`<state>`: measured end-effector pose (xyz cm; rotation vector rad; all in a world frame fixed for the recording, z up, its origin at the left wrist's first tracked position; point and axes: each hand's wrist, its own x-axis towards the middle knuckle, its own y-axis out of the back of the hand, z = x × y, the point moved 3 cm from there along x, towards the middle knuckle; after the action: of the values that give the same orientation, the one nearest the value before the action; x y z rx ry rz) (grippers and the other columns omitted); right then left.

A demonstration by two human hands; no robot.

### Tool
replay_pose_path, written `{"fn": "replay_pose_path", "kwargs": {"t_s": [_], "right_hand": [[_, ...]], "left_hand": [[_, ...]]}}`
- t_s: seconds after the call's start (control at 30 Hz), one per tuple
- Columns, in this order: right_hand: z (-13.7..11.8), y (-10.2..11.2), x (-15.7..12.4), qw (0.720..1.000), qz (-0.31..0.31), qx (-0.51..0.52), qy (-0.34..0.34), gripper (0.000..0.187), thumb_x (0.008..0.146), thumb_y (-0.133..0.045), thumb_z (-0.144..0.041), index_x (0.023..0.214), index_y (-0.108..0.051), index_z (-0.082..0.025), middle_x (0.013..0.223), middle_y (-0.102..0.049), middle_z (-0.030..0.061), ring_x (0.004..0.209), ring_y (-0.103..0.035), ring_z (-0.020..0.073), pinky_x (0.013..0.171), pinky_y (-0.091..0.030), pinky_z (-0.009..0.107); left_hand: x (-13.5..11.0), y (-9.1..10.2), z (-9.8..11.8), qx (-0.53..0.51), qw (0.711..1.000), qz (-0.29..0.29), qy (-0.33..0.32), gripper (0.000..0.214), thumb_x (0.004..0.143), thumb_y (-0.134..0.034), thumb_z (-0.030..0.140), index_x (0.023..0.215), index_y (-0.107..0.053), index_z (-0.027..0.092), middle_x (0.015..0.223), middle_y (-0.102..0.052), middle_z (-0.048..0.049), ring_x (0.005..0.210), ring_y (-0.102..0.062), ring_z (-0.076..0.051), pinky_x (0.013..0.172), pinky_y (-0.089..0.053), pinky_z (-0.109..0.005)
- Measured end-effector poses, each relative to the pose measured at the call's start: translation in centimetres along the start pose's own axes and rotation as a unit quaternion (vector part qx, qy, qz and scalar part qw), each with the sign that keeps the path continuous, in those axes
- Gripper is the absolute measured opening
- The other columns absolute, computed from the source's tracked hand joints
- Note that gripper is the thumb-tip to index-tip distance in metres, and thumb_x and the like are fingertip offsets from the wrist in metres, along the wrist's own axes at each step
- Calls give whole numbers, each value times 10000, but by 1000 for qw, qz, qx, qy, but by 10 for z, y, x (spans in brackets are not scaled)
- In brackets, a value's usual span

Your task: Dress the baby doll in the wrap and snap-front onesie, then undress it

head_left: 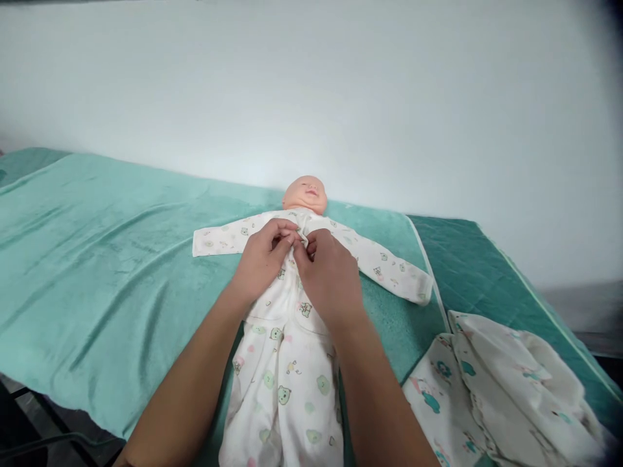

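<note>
A baby doll (pixel 305 193) lies on its back on a teal towel (pixel 107 246), head toward the wall. It wears a white printed romper (pixel 285 383) with both sleeves spread out sideways. My left hand (pixel 265 256) and my right hand (pixel 327 275) meet over the doll's chest. Both pinch the romper's front fabric just below the neck, fingers closed on the cloth. The doll's torso is mostly hidden under my hands.
A pile of white printed baby clothes (pixel 496 383) lies at the right on a darker teal quilted mat (pixel 487 266). A white wall (pixel 311 84) runs close behind the table. The towel's front edge hangs near the lower left.
</note>
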<state>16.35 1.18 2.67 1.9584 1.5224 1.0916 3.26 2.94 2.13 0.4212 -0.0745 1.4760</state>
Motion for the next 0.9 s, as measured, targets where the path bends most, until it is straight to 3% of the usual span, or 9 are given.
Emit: {"fn": "replay_pose_path", "kwargs": {"t_s": [0.17, 0.4, 0.53, 0.73, 0.9], "right_hand": [[6, 9, 8, 995, -14, 93, -19, 103, 863, -579, -307, 798, -567, -229, 679, -625, -1, 613, -539, 183, 581, -344, 303], [10, 17, 7, 993, -24, 117, -24, 135, 839, -601, -318, 744, -609, -223, 656, -632, 2, 593, -521, 172, 568, -357, 300], [12, 13, 6, 979, -8, 193, -63, 170, 839, -632, -358, 749, -633, -214, 630, -608, -14, 584, -521, 151, 570, -387, 286], [21, 2, -4, 917, 58, 376, -116, 163, 816, -688, -365, 815, -644, -208, 677, -557, -42, 596, -504, 109, 580, -427, 247], [22, 0, -6, 915, 78, 385, -92, 162, 800, -711, -351, 841, -645, -209, 687, -545, -46, 602, -495, 104, 591, -431, 250]], "left_hand": [[0, -1, 8, 134, 989, -6, -62, 109, 903, -567, 195, 916, -674, 213, 968, -667, -32, 846, -603, -153, 780, -492, -298], [-1, -2, 10, 195, 977, -33, -78, 157, 909, -590, 230, 987, -726, 241, 987, -654, -35, 917, -603, -180, 817, -494, -328], [-1, -5, 9, 237, 966, -28, -100, 166, 909, -583, 216, 1008, -713, 244, 1007, -644, -38, 949, -588, -193, 841, -474, -345], [-2, -6, 8, 235, 964, -13, -125, 127, 937, -559, 214, 900, -680, 212, 972, -656, -37, 941, -581, -191, 847, -456, -342], [0, -3, 5, 155, 983, 11, -96, 100, 917, -590, 201, 836, -649, 201, 892, -654, -23, 867, -592, -167, 811, -468, -314]]}}
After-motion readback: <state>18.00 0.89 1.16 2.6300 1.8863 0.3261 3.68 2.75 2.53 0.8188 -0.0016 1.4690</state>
